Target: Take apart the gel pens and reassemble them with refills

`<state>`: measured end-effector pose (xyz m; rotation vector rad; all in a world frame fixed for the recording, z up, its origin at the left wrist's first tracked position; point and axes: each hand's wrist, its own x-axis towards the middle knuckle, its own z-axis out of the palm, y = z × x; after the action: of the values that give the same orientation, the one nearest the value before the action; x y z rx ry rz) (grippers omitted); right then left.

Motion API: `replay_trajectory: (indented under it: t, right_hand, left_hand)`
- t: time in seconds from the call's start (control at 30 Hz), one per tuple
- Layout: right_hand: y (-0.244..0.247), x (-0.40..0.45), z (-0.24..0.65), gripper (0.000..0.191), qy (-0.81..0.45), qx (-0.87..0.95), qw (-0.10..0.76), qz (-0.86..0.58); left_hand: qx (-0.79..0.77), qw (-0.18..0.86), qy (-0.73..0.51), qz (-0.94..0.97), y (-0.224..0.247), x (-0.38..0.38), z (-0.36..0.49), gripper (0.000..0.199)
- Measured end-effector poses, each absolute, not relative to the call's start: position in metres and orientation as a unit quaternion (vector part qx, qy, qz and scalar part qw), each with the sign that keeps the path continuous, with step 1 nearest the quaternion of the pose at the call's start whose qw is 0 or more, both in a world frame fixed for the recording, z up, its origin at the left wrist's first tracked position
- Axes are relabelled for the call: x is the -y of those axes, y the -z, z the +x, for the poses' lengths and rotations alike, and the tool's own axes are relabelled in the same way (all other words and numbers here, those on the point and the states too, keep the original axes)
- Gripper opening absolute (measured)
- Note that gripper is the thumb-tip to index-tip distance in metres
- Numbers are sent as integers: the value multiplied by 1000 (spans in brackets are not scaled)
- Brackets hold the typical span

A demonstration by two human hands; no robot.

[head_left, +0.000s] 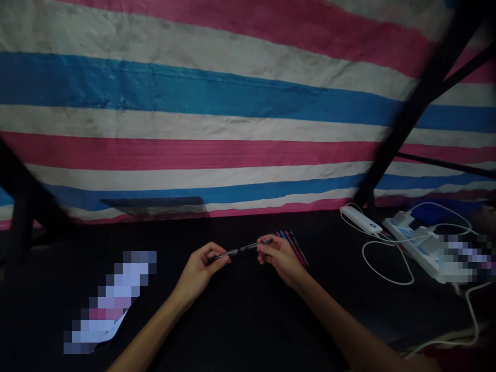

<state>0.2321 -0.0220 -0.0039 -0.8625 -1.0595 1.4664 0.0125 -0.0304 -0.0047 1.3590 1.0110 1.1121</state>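
Observation:
A slim pen [243,249] with a clear, dark-tipped body spans the gap between my two hands, just above the black table. My left hand [204,263] pinches its left end, where a grey clip or cap part shows. At the other end, the fingers of my right hand [281,256] are closed around the pen. Several more pens [295,247], with pink, blue and dark bodies, lie side by side just behind and to the right of my right hand, which partly hides them.
The black table [240,325] meets a striped tarpaulin [217,155] at the back. At left lies a blurred-out flat item [112,305]. A power strip [414,248], a white device [360,218] and looping white cables [387,281] occupy the right. Dark frame posts [406,108] slant on both sides.

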Motion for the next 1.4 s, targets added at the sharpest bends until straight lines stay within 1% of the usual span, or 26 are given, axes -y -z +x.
replay_trajectory:
  t: [0.1,0.13,0.23,0.27,0.3,0.37,0.4,0.47,0.5,0.6,0.63,0.83,0.9,0.97,1.0,1.1,1.17,1.2,1.3,1.33,1.4]
  right_hand:
    - [8,21,232,24,-584,487,516,-395]
    - [10,20,232,27,-571,501,503,-412]
    - [14,19,233,44,-542,535,441,-475]
    - [14,19,233,46,-532,545,426,-489]
    - [14,19,233,44,-522,553,422,-493]
    - [11,21,234,32,-510,566,448,-468]
    - [9,21,235,35,-507,572,467,-444]
    - [6,22,236,48,-504,586,492,-400]
    - [5,23,236,46,-502,593,495,-389]
    - [5,23,235,26,-503,600,485,-390]
    - [5,24,235,22,-508,599,477,-394]
    - [4,26,234,33,-514,613,449,-398]
    - [5,26,234,27,-513,619,428,-412]
    - [6,25,234,40,-519,613,403,-440]
    - [5,25,234,43,-518,609,399,-449]
    - [3,25,235,31,-489,616,433,-441]
    - [2,25,235,31,-469,631,440,-433]
    - [2,25,235,29,-470,633,430,-440]
    - [3,25,235,43,-485,620,392,-476]
    - [4,25,234,42,-486,618,393,-476]
    - [3,26,235,32,-483,626,410,-455]
  left_hand:
    - [-433,505,-466,584,4,31,13,15]
    - [-434,495,-470,588,4,30,12,15]
    - [-434,477,-475,598,5,30,11,15]
    - [-434,475,-474,601,6,29,11,15]
    - [-434,474,-474,602,6,29,11,15]
    - [-436,468,-476,604,6,28,10,15]
    - [-438,463,-478,605,6,28,10,15]
    - [-443,454,-480,606,6,28,10,15]
    - [-445,452,-480,606,6,28,11,15]
    - [-446,453,-477,607,5,28,12,16]
    - [-444,455,-475,609,4,28,12,16]
    - [-445,457,-465,614,4,30,12,16]
    - [-444,459,-465,614,4,30,12,16]
    - [-440,463,-465,613,5,30,13,17]
    - [-438,465,-465,612,5,30,13,17]
    - [-437,472,-468,607,5,30,13,17]
    - [-438,473,-470,603,3,31,13,16]
    - [-438,473,-471,602,3,31,13,16]
    - [-438,471,-472,603,1,32,14,16]
    - [-439,469,-473,604,1,32,14,15]
    - [-444,464,-475,601,1,31,14,16]
